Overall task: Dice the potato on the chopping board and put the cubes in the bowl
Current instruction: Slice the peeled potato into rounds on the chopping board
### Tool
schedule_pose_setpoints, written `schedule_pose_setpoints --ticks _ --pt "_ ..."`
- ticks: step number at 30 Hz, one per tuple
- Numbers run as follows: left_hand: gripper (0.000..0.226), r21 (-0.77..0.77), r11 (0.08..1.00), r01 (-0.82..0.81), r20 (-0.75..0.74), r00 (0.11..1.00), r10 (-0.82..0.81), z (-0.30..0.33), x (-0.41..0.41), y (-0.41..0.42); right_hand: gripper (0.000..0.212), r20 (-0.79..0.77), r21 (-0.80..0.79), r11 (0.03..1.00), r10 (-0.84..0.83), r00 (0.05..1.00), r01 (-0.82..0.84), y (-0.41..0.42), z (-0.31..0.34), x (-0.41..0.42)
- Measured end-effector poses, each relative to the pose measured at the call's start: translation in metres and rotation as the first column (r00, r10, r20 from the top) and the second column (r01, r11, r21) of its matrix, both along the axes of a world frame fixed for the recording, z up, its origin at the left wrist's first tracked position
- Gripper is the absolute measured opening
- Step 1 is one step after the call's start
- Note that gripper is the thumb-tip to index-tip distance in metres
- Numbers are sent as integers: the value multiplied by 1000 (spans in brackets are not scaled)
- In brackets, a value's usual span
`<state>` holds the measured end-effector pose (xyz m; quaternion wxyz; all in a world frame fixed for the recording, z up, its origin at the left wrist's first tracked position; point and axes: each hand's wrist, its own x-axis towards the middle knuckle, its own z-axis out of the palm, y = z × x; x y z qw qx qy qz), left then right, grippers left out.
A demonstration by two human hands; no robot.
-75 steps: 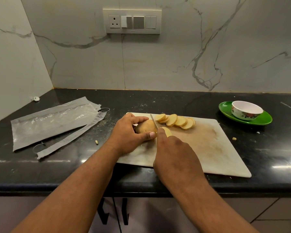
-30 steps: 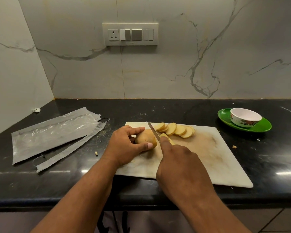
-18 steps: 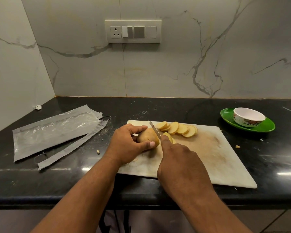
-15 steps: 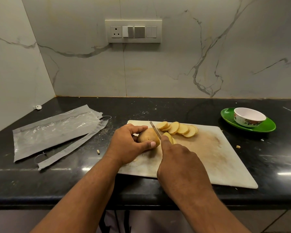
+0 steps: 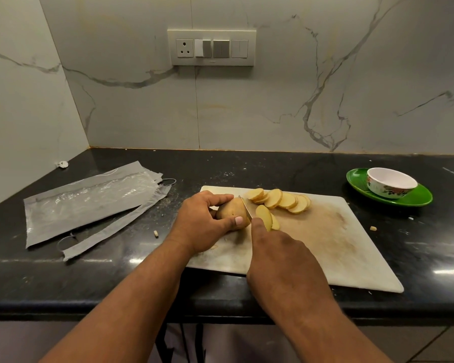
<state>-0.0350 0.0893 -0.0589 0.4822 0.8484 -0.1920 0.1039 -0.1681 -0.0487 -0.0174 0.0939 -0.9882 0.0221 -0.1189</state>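
On the white chopping board [image 5: 333, 247] my left hand [image 5: 202, 224] grips the uncut end of a brown potato [image 5: 231, 209], thumb in front and fingers over the top. My right hand [image 5: 281, 260] holds a knife whose blade [image 5: 245, 206] stands in the potato's cut face; the handle is hidden under the hand. Two fresh slices [image 5: 266, 220] lean just right of the blade. A fanned row of several round slices [image 5: 281, 199] lies along the board's far edge. The white flowered bowl [image 5: 389, 182] sits empty at the far right.
The bowl stands on a green plate [image 5: 414, 199] on the black counter [image 5: 273, 169]. Grey plastic packaging [image 5: 89, 203] and a torn strip [image 5: 110, 231] lie to the left of the board. Small potato bits [image 5: 372, 228] dot the counter. The marble wall with a switch panel [image 5: 211, 47] is behind.
The knife has cut down through the potato and another slice leans to the right of the blade. My left hand has kept its grip on the potato stub.
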Motion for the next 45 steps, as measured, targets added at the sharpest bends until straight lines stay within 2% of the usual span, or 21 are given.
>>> schedule_pose_setpoints --ticks 5,21,26,33,37,42,45 --pt "58 27 1000 -13 40 999 12 1 -2 -1 48 64 28 1000 -16 998 15 6 -6 23" --pt "59 67 997 -24 53 998 20 2 -4 -1 48 99 15 1000 21 995 -23 2 -19 16" --pt "59 74 997 -13 50 999 9 3 -6 -2 38 85 56 998 8 996 -13 2 -14 25" --pt "59 83 996 -40 20 999 38 4 -7 -2 46 -41 61 995 82 996 -80 -14 -9 -7" --pt "61 97 995 -28 -6 1000 29 5 -8 -2 59 -108 31 998 53 993 -50 -31 -1 -26" --pt "63 29 999 -16 -43 999 17 5 -8 -1 68 -21 76 997 -4 1000 6 -33 5 -23" --pt "67 12 1000 -25 -45 999 26 5 -9 -1 67 43 92 996 -24 999 20 -26 10 -16"
